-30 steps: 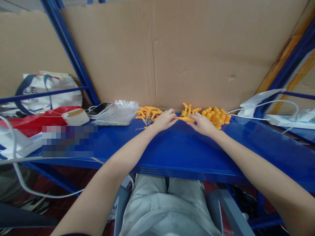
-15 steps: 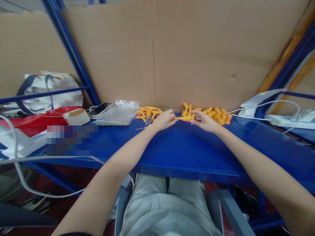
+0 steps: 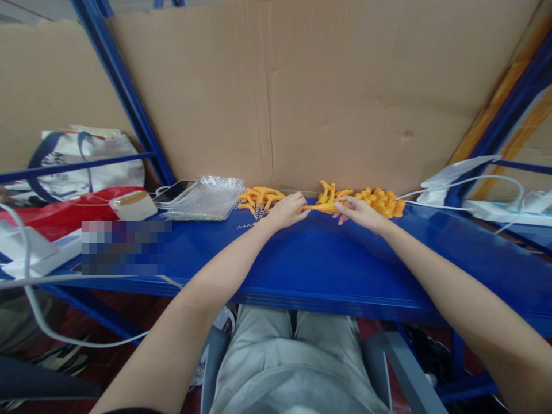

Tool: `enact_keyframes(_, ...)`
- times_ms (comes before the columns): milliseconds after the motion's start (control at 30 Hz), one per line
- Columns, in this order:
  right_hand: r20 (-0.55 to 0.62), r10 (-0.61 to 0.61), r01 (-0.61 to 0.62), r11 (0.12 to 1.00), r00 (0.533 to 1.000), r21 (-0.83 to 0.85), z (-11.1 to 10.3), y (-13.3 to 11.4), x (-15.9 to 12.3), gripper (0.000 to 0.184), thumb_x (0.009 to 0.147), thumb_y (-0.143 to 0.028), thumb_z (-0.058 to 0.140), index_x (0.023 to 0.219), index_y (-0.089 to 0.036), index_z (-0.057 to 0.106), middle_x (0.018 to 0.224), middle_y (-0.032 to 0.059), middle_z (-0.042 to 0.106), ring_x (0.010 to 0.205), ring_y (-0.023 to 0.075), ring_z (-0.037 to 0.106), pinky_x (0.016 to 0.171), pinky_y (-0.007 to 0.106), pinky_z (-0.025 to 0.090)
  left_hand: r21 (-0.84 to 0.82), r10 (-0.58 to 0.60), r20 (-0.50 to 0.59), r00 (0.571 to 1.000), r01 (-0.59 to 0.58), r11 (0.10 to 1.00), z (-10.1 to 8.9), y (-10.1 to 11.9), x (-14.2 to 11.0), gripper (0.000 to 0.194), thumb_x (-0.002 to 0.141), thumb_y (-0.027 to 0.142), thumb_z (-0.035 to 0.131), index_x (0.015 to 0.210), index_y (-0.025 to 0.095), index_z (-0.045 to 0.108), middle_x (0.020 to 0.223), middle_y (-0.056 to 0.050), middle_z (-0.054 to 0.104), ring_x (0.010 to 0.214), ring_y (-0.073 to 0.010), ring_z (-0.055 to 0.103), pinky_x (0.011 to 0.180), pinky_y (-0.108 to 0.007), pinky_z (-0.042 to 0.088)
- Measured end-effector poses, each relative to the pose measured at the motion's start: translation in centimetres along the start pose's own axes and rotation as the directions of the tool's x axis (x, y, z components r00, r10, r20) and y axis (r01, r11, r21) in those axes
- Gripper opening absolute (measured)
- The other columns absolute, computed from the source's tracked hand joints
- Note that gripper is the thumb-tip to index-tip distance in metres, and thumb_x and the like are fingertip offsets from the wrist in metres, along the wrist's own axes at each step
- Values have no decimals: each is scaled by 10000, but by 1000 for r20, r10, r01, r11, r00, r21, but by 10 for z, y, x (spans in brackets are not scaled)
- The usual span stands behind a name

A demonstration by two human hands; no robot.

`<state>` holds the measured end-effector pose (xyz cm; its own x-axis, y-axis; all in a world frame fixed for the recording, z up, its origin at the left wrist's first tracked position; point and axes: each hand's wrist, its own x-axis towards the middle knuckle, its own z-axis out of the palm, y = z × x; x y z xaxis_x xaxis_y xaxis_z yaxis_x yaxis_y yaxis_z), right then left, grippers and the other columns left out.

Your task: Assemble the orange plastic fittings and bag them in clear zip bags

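Note:
My left hand (image 3: 288,210) and my right hand (image 3: 359,211) meet at the back of a blue shelf (image 3: 310,264). Between them they pinch a small orange plastic part (image 3: 321,206), the left fingers closed on its thin ribbed end and the right fingers closed on its wider end. A pile of orange curved pieces (image 3: 259,198) lies just left of my left hand, with small metal springs (image 3: 259,214) beside it. Another pile of orange pieces (image 3: 330,191) sits behind the held part. A heap of orange caps (image 3: 383,202) lies right of my right hand.
A clear plastic bag (image 3: 207,198), a phone (image 3: 175,190) and a white and gold box (image 3: 131,205) lie on the left. A tote bag (image 3: 81,161) and red item (image 3: 64,215) sit further left. White cables and a power strip (image 3: 500,213) lie on the right. Cardboard (image 3: 302,98) backs the shelf.
My right hand has lifted off the shelf and turned, its fingers now pinching the orange part's right end. My left hand has stayed where it was.

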<state>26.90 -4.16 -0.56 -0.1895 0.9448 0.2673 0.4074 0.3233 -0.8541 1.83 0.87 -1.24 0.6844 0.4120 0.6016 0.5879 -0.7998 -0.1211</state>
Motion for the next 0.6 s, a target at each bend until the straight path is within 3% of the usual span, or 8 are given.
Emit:
enact_keyframes(133,29,-21,22,1000,999,-18,-4,5,1,359,917,-326,629,1239,-181,564,864,69,751,616,166,693,691,343,614,-14,-17,-12,1000,16,1000,0,0,0,112,911,275,574,912,168,607,945,-65,617,889,-191,621,797,-311,505)
enact_keyframes(300,51,-66,66,998,996,6,-6,8,1,395,913,-310,628,1280,-197,538,884,63,756,620,161,697,693,351,619,-17,-21,-5,1000,20,1000,-2,1,0,112,913,273,576,888,169,606,935,-63,613,882,-188,619,791,-305,500)
enact_keyframes(433,48,-60,59,998,997,20,-5,6,1,327,911,-339,644,1191,-193,558,841,52,752,585,150,681,672,339,610,-8,-16,2,1000,16,1000,-3,2,1,146,927,286,565,860,163,606,925,-67,605,881,-188,613,791,-305,494)
enact_keyframes(600,64,3,-6,999,998,46,-1,-1,-3,252,929,-429,627,923,-180,591,728,60,728,534,150,655,628,321,591,4,10,4,1000,-10,1000,-4,1,1,183,942,300,547,846,158,612,912,-67,599,863,-186,607,776,-304,490)
